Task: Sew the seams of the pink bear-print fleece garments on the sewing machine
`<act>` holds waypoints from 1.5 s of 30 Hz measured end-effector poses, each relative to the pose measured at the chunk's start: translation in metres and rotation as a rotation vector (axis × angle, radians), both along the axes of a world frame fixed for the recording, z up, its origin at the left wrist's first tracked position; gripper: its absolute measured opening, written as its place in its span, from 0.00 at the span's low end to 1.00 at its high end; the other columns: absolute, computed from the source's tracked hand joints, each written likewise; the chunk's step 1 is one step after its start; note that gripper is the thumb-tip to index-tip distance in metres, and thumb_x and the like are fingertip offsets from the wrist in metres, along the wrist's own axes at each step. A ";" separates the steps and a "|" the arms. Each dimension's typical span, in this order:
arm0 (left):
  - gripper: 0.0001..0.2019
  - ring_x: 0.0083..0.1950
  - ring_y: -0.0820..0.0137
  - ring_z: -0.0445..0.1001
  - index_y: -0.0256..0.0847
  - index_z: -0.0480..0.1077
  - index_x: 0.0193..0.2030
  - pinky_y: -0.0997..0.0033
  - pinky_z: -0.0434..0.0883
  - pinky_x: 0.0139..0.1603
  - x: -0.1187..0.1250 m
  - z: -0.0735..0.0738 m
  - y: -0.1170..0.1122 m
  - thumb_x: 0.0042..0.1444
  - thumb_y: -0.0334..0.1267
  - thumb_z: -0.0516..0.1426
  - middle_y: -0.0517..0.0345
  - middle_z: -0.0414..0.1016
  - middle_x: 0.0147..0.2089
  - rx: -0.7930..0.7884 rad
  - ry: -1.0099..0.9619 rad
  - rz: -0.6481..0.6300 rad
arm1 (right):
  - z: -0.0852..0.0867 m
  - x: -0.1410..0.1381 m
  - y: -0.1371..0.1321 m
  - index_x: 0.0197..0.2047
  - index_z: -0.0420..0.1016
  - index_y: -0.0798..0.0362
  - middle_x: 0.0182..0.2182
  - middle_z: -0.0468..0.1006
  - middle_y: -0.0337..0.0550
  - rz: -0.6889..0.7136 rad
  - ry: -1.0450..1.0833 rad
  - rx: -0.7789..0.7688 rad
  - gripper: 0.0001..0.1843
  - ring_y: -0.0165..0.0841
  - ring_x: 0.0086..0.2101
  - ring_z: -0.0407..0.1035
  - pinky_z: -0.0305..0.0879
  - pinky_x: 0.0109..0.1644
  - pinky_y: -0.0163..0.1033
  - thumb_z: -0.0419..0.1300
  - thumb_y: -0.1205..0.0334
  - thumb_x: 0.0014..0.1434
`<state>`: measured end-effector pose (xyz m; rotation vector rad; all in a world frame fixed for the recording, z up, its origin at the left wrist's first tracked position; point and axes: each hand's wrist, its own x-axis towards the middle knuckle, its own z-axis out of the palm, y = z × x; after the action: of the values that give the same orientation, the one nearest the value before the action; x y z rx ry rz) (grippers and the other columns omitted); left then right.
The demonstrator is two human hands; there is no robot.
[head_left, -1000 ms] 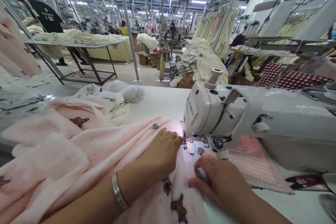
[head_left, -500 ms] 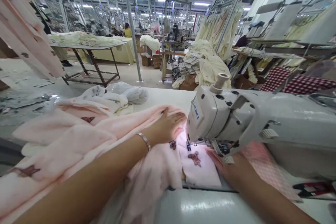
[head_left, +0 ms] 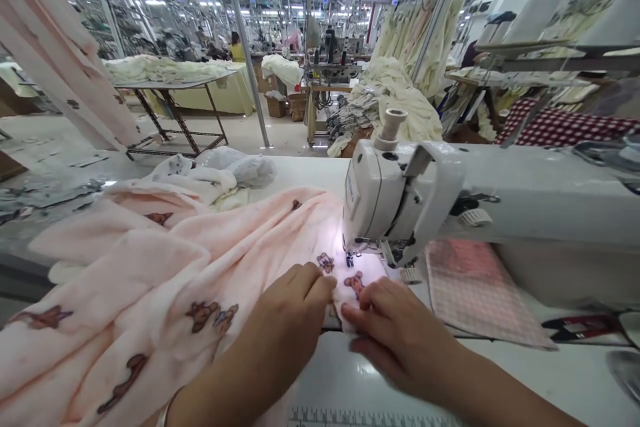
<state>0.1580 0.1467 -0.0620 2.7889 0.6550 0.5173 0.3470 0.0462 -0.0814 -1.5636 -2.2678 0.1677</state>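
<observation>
Pink plush fabric (head_left: 260, 240) with bear prints spreads over the left of the sewing table and runs under the presser foot (head_left: 350, 258) of a white sewing machine (head_left: 400, 193). Just in front of the foot, my left hand (head_left: 297, 303) is closed on the fabric's edge, fingers bent down. Beside it my right hand (head_left: 395, 320) pinches a smaller pink printed piece (head_left: 357, 280), thumb and forefinger together. The fingertips of both hands are close to each other. A lamp lights the needle area. What lies under my fingers is hidden.
Right of the needle lies a pink checked cloth (head_left: 485, 287), with red-handled thread snips (head_left: 580, 325) beyond it. A ruler strip (head_left: 370, 417) runs along the front edge. Whitish cloth scraps (head_left: 235, 170) lie at the back left. Pink fabric (head_left: 65, 47) hangs at far left.
My left hand has come back from behind the needle to the fabric's near edge. My right hand has moved left from beside the machine head to pinch the printed piece.
</observation>
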 end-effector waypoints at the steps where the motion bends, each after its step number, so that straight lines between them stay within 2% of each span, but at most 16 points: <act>1: 0.11 0.34 0.66 0.66 0.39 0.65 0.38 0.64 0.68 0.35 0.001 0.002 0.003 0.59 0.24 0.44 0.56 0.67 0.32 0.025 -0.025 0.003 | 0.001 -0.001 -0.001 0.52 0.65 0.51 0.39 0.67 0.46 0.015 -0.002 0.001 0.15 0.38 0.39 0.61 0.58 0.42 0.47 0.53 0.61 0.62; 4: 0.08 0.30 0.68 0.64 0.40 0.64 0.37 0.68 0.65 0.30 0.007 0.005 0.000 0.61 0.28 0.46 0.59 0.65 0.27 0.054 -0.091 -0.022 | 0.003 -0.007 -0.004 0.52 0.66 0.52 0.38 0.66 0.46 0.053 -0.005 -0.020 0.16 0.38 0.38 0.60 0.57 0.41 0.47 0.53 0.61 0.60; 8: 0.05 0.34 0.65 0.67 0.40 0.62 0.43 0.65 0.67 0.34 0.014 0.003 -0.017 0.61 0.31 0.50 0.58 0.70 0.34 -0.091 -0.104 -0.078 | 0.002 -0.009 -0.005 0.37 0.68 0.52 0.33 0.66 0.43 0.055 0.107 0.077 0.06 0.35 0.33 0.58 0.54 0.36 0.41 0.51 0.66 0.59; 10: 0.13 0.41 0.63 0.67 0.40 0.59 0.49 0.61 0.69 0.41 0.013 0.001 -0.022 0.57 0.31 0.53 0.54 0.70 0.41 -0.188 -0.089 -0.099 | -0.001 -0.007 -0.005 0.32 0.65 0.53 0.30 0.66 0.41 0.021 0.204 0.134 0.06 0.33 0.32 0.58 0.54 0.35 0.40 0.50 0.70 0.58; 13: 0.21 0.45 0.62 0.66 0.41 0.58 0.50 0.58 0.67 0.47 0.006 -0.004 -0.024 0.48 0.23 0.51 0.52 0.67 0.46 -0.236 -0.060 -0.099 | -0.004 -0.003 -0.004 0.36 0.64 0.54 0.31 0.69 0.42 -0.032 0.269 0.150 0.01 0.33 0.33 0.60 0.56 0.37 0.40 0.52 0.67 0.58; 16: 0.16 0.42 0.63 0.66 0.40 0.61 0.42 0.58 0.68 0.43 0.002 -0.009 -0.023 0.48 0.21 0.48 0.53 0.68 0.42 -0.186 0.011 -0.092 | -0.004 -0.003 -0.002 0.42 0.66 0.55 0.33 0.71 0.43 -0.037 0.179 0.184 0.07 0.34 0.34 0.62 0.56 0.37 0.40 0.53 0.66 0.59; 20: 0.08 0.36 0.64 0.66 0.40 0.62 0.34 0.63 0.69 0.35 0.004 -0.012 -0.022 0.53 0.24 0.47 0.56 0.68 0.36 -0.069 0.049 -0.095 | -0.004 -0.008 0.000 0.40 0.70 0.53 0.30 0.71 0.42 -0.007 0.033 0.305 0.07 0.33 0.30 0.61 0.54 0.34 0.39 0.50 0.65 0.63; 25: 0.04 0.33 0.65 0.67 0.40 0.62 0.32 0.64 0.68 0.32 0.002 -0.008 -0.023 0.57 0.30 0.48 0.56 0.69 0.34 -0.072 -0.025 -0.031 | -0.005 -0.010 0.003 0.36 0.67 0.55 0.30 0.72 0.43 -0.061 0.072 0.328 0.15 0.33 0.30 0.63 0.56 0.35 0.39 0.53 0.50 0.63; 28: 0.04 0.34 0.65 0.68 0.40 0.62 0.32 0.65 0.70 0.32 0.002 -0.008 -0.024 0.57 0.31 0.49 0.56 0.70 0.35 -0.031 -0.004 -0.050 | -0.005 -0.009 0.005 0.34 0.68 0.55 0.28 0.72 0.42 -0.049 0.049 0.339 0.12 0.32 0.29 0.62 0.55 0.33 0.38 0.49 0.59 0.65; 30: 0.04 0.36 0.64 0.69 0.39 0.64 0.35 0.63 0.71 0.35 0.002 -0.010 -0.023 0.56 0.29 0.50 0.54 0.71 0.40 0.010 0.028 -0.061 | -0.003 -0.008 0.005 0.32 0.69 0.54 0.26 0.71 0.41 -0.014 0.015 0.366 0.12 0.32 0.28 0.61 0.53 0.32 0.37 0.47 0.66 0.64; 33: 0.12 0.41 0.62 0.69 0.37 0.65 0.44 0.61 0.72 0.38 0.003 -0.017 -0.022 0.54 0.25 0.49 0.50 0.70 0.51 0.097 0.063 -0.062 | -0.002 -0.004 0.003 0.33 0.70 0.54 0.26 0.70 0.40 0.031 -0.035 0.390 0.12 0.31 0.28 0.60 0.51 0.32 0.38 0.48 0.70 0.64; 35: 0.15 0.42 0.61 0.69 0.35 0.65 0.46 0.59 0.72 0.38 0.003 -0.018 -0.022 0.53 0.23 0.49 0.48 0.68 0.54 0.150 0.117 -0.073 | -0.003 -0.003 0.002 0.32 0.70 0.54 0.26 0.69 0.40 0.043 -0.086 0.375 0.12 0.31 0.28 0.58 0.49 0.32 0.38 0.48 0.71 0.63; 37: 0.15 0.42 0.59 0.69 0.34 0.67 0.46 0.59 0.72 0.38 0.001 -0.014 -0.024 0.51 0.23 0.50 0.45 0.68 0.55 0.159 0.211 -0.072 | -0.005 -0.003 0.001 0.31 0.70 0.54 0.25 0.68 0.40 0.040 -0.135 0.337 0.13 0.32 0.28 0.57 0.47 0.32 0.39 0.48 0.72 0.63; 40: 0.14 0.44 0.56 0.69 0.34 0.67 0.48 0.55 0.71 0.40 0.000 0.005 -0.029 0.53 0.31 0.54 0.44 0.69 0.55 0.076 0.282 -0.055 | -0.007 -0.005 0.002 0.31 0.69 0.54 0.26 0.67 0.41 0.024 -0.158 0.269 0.13 0.33 0.29 0.56 0.48 0.32 0.39 0.48 0.72 0.62; 43: 0.09 0.46 0.57 0.68 0.38 0.70 0.42 0.53 0.68 0.46 0.004 0.026 -0.028 0.58 0.38 0.52 0.49 0.72 0.47 -0.021 0.188 -0.057 | -0.006 -0.007 0.002 0.33 0.70 0.54 0.29 0.68 0.43 0.022 -0.137 0.218 0.10 0.33 0.29 0.56 0.50 0.32 0.39 0.49 0.72 0.60; 45: 0.09 0.46 0.59 0.68 0.38 0.69 0.38 0.54 0.65 0.48 0.012 0.031 -0.018 0.60 0.33 0.49 0.50 0.73 0.41 0.020 0.121 -0.046 | -0.005 -0.007 0.000 0.34 0.70 0.55 0.31 0.69 0.44 0.025 -0.097 0.185 0.10 0.34 0.30 0.57 0.52 0.33 0.40 0.48 0.72 0.60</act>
<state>0.1701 0.1291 -0.0308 2.8642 0.6119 0.3510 0.3405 0.0464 -0.0863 -1.4771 -2.3031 -0.1119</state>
